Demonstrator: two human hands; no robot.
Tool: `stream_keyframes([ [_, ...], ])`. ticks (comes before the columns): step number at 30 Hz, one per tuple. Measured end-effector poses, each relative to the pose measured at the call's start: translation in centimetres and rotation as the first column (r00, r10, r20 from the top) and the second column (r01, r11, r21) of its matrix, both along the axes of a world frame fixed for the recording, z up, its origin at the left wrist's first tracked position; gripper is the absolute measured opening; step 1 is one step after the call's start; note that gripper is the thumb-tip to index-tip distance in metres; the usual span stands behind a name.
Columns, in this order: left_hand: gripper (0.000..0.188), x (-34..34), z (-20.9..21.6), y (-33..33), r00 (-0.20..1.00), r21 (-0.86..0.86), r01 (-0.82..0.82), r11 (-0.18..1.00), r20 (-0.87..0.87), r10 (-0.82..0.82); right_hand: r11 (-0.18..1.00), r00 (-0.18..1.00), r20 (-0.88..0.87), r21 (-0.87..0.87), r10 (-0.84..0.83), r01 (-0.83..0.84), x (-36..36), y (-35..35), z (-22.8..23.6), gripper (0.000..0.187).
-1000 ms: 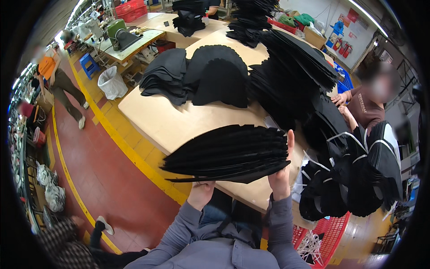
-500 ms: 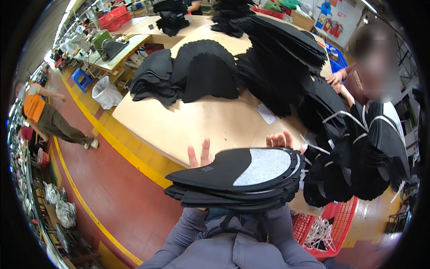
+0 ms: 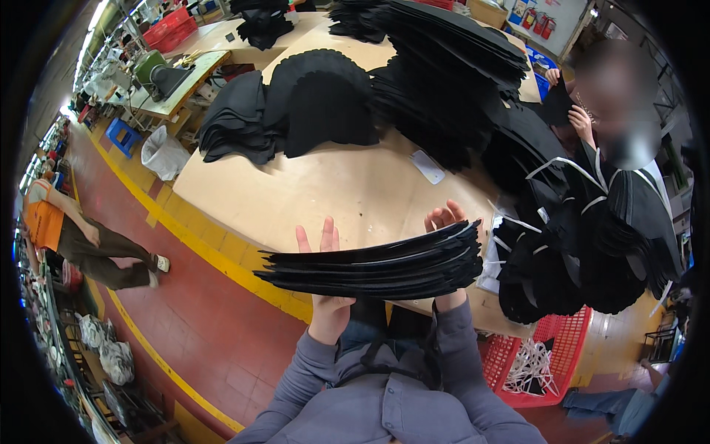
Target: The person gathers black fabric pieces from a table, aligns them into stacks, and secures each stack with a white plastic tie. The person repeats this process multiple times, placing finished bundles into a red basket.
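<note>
The left hand (image 3: pixel 330 311) and right hand (image 3: pixel 447 217), its palm probably behind the layers, hold a black stack (image 3: pixel 370 268) at the worktop's (image 3: pixel 296 203) near edge. Steadying seems in hand; moving calls for level support. Farther, fanned pieces (image 3: pixel 237 124) lie by the left edge.

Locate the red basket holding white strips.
In the head view, the red basket is at lower right, below the tied black bundles and right of the right sleeve.
</note>
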State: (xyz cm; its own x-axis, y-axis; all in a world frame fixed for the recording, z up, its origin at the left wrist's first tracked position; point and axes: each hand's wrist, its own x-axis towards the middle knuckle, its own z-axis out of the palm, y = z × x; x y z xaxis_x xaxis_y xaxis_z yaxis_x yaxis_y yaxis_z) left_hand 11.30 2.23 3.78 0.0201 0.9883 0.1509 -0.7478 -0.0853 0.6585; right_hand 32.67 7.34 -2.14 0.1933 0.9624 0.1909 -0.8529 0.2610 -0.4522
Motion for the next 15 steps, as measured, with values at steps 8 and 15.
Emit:
stream_keyframes([
  [8, 0.144, -0.3, -0.1, -0.8, 0.997, -0.076, 0.067, 0.995, 0.028, -0.065, 0.997, 0.995, -0.073, 0.035, 0.065, -0.063, 0.1, -0.6, -1.6, 0.063],
  [15, 0.052, -0.6, 0.3, -0.1, 0.974, -0.066, -0.186, 0.980, -0.144, 0.175, 0.946, 1.000, 0.003, -0.324, -0.026, 0.026, -1.8, -2.0, -0.1, 0.060],
])
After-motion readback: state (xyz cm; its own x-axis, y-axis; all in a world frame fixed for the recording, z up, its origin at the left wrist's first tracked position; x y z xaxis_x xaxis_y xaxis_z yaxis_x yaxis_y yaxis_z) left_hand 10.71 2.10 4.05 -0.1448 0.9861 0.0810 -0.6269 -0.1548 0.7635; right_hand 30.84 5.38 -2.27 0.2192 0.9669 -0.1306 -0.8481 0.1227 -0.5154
